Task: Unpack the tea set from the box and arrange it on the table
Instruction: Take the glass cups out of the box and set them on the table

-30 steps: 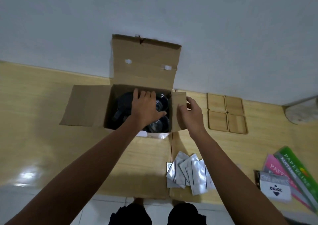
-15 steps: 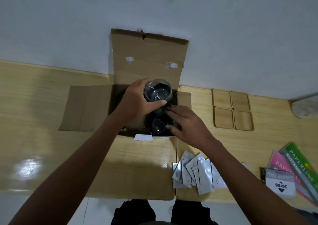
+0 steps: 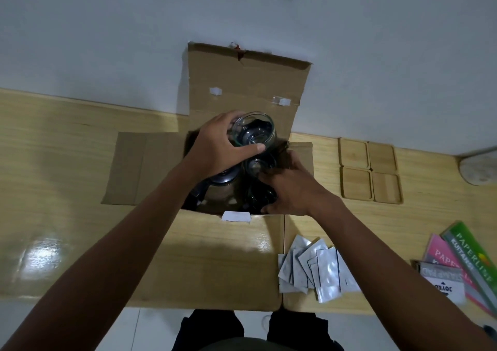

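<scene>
- Glass cup (image 3: 254, 131): lifted clear above the open box (image 3: 242, 82), at the box's 12 o'clock side, mouth tilted toward the camera.
- Risk — slip: the glass is smooth and held from one side only; a loose hold would likely drop it onto the glassware in the box.
- Risk — collision: a second cup (image 3: 258, 164) sits just below; lowering the lifted cup could strike it.
- Left hand (image 3: 217, 146): fingers and thumb curled round the glass cup, gripping it.
- Right hand (image 3: 287, 189): inside the box at its 3 o'clock side, fingers reaching toward the second cup — whether it grips anything cannot be told.
- Wooden coasters (image 3: 369, 173): on the table (image 3: 67, 162) at 3 o'clock of the box, apparently unoccupied.
</scene>
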